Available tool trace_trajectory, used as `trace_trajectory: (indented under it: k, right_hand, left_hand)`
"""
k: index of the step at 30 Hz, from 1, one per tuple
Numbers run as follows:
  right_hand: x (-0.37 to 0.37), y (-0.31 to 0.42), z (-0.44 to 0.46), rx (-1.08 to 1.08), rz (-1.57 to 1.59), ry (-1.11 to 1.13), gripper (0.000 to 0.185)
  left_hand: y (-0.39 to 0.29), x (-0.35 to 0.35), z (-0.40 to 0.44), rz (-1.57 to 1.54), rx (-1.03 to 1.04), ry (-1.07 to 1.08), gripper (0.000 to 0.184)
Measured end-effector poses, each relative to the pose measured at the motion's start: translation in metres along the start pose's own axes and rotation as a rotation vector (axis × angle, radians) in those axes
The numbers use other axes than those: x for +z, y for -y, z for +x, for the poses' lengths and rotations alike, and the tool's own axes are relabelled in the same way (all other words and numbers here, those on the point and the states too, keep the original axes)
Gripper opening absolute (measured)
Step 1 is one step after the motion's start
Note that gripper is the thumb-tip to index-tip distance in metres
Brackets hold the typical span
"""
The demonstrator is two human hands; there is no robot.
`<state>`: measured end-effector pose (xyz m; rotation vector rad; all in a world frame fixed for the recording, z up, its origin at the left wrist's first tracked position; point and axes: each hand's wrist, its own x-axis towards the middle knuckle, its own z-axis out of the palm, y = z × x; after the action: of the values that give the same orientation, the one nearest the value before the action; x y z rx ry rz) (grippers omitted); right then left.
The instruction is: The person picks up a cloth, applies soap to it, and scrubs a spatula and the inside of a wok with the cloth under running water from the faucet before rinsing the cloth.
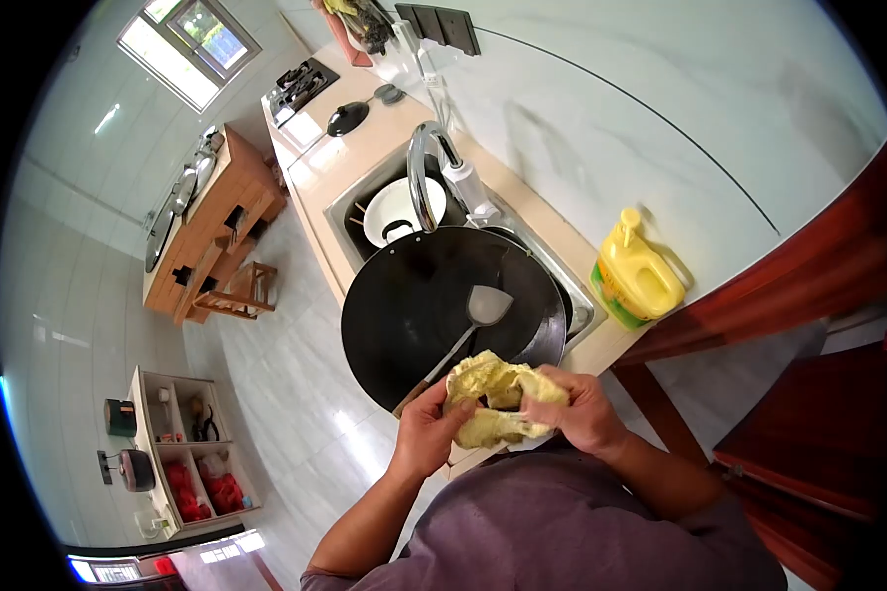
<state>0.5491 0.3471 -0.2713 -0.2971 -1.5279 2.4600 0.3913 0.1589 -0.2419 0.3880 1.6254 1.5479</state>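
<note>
Both hands grip a crumpled, fuzzy yellow dishcloth [488, 379], stretched between them in front of my body. The cloth's left side is pinched by my left hand [429, 431], close to the wok's near rim. My right hand [586, 412] is closed on the opposite side, slightly blurred. Just beyond the cloth, a big black wok [404, 305] lies over the sink. A spatula [488, 305] with a broad metal blade rests inside the wok, its wooden handle reaching the rim beside my left hand.
Behind the wok are the steel sink [340, 212], a white bowl [389, 202] and a chrome faucet [422, 167]. A yellow detergent jug [641, 276] stands right on the counter. Farther off are a black lid [348, 119], a gas stove [301, 91] and a wooden chair [237, 295].
</note>
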Motion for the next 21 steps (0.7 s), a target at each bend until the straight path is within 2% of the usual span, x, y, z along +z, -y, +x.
trace_trajectory:
  k: [1,2,5,6,9,13,15,17,18,21]
  right_hand:
    - [-0.002,-0.001,-0.001,0.052,0.106,-0.09,0.014]
    - [-0.004,-0.004,-0.001,0.029,0.204,-0.133,0.023]
    - [-0.012,-0.015,0.0,-0.072,0.194,-0.262,0.039]
    - [-0.018,-0.022,0.002,-0.114,0.23,-0.266,0.05]
    - [-0.012,-0.002,0.008,-0.169,0.314,-0.334,0.042]
    - [-0.03,-0.013,0.003,-0.056,0.467,-0.228,0.027]
    - [-0.036,-0.022,0.003,-0.037,0.661,-0.204,0.018]
    - [-0.032,-0.029,0.005,-0.045,0.687,-0.255,0.013]
    - [-0.029,-0.032,0.008,-0.047,0.7,-0.279,0.011]
    - [-0.031,-0.048,0.015,0.174,0.63,-0.317,0.005]
  left_hand:
    - [0.0,0.001,0.002,0.003,0.05,-0.031,0.044]
    - [0.0,0.002,0.003,0.004,0.097,-0.063,0.046]
    - [0.001,-0.002,0.014,0.006,0.164,-0.088,0.048]
    - [0.01,-0.01,0.019,0.157,0.174,-0.155,0.043]
    - [-0.009,-0.024,0.024,0.933,0.46,-0.171,0.038]
    - [-0.033,-0.02,0.036,0.76,0.622,-0.243,0.034]
    - [-0.027,-0.025,0.042,0.458,0.449,-0.167,0.038]
    - [-0.024,-0.024,0.045,0.14,0.327,-0.07,0.041]
    - [-0.025,-0.022,0.046,0.148,0.321,-0.038,0.043]
    - [-0.026,-0.019,0.047,0.204,0.315,0.035,0.045]
